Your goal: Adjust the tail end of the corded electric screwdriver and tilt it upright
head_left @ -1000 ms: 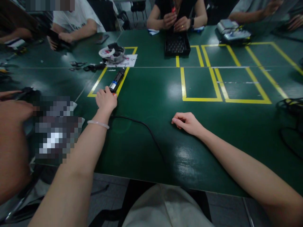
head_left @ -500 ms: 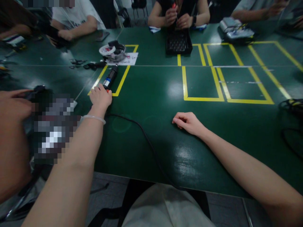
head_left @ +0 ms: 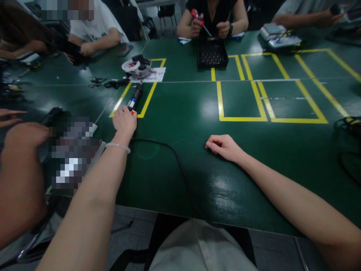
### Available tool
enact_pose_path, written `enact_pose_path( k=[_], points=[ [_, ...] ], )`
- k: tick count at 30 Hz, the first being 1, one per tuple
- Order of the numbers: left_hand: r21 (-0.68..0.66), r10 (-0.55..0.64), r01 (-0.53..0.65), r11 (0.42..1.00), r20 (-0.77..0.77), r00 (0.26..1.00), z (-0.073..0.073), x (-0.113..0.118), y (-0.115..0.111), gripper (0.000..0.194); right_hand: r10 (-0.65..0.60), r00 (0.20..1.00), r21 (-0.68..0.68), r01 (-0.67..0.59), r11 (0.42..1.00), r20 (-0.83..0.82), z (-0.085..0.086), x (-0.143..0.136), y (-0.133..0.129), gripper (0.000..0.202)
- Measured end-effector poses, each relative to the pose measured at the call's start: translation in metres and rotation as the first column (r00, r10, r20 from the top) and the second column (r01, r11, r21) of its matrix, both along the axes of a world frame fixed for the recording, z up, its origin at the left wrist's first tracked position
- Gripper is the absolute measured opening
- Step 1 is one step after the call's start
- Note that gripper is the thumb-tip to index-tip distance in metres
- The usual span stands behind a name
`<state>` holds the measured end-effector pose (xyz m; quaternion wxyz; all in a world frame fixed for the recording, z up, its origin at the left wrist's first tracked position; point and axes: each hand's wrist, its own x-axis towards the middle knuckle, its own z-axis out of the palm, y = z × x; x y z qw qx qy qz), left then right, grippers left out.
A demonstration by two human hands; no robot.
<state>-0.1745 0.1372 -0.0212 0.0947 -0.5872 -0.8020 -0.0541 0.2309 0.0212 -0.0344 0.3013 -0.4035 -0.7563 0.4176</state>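
My left hand (head_left: 125, 120) is closed around the rear end of a black electric screwdriver (head_left: 135, 96) with a blue band, which lies within a yellow tape outline at the left. A black cable (head_left: 179, 160) runs from near that hand across the green table to its front edge. On the table right of centre rests my right hand (head_left: 222, 145), its fingers curled together with nothing visible in them. Just beyond the screwdriver tip are a white labelled paper (head_left: 158, 74) and a roll of tape (head_left: 131, 66) with dark items.
Across the table a person holds a red screwdriver (head_left: 197, 17) over a black tray (head_left: 213, 60). Metal devices (head_left: 279, 37) sit at the back right. A co-worker's arm (head_left: 22, 169) reaches in at the left. Coiled cables (head_left: 351, 124) lie at the right edge.
The view has shifted slightly, so my left hand and the screwdriver appear a little further right and lower. The person opposite has parted their hands, showing the red screwdriver. My right hand stays still.
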Motion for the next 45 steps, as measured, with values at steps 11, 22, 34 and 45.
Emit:
enact_pose_path(
  k=[11, 22, 34, 45],
  points=[
    [-0.059, -0.202, 0.197, 0.979, -0.096, 0.975, 0.005, 0.062, -0.065, 0.054, -0.012, 0.999, -0.044, 0.010, 0.999, -0.045, 0.000, -0.001, -0.001, 0.031],
    [-0.097, -0.576, 0.572, 0.815, -0.016, 0.817, 0.008, 0.170, -0.120, 0.049, -0.032, 0.994, 0.039, 0.036, 0.999, -0.102, -0.006, 0.000, -0.003, 0.019],
    [-0.135, -0.730, 0.730, 0.670, 0.064, 0.681, 0.010, 0.209, -0.141, 0.061, -0.040, 0.982, -0.122, 0.018, 0.992, -0.187, -0.002, -0.005, -0.004, 0.020],
    [-0.123, -0.744, 0.757, 0.642, 0.140, 0.654, 0.010, 0.200, -0.137, 0.066, -0.008, 0.965, -0.107, -0.020, 0.994, -0.261, -0.006, -0.002, -0.003, 0.021]
  ],
)
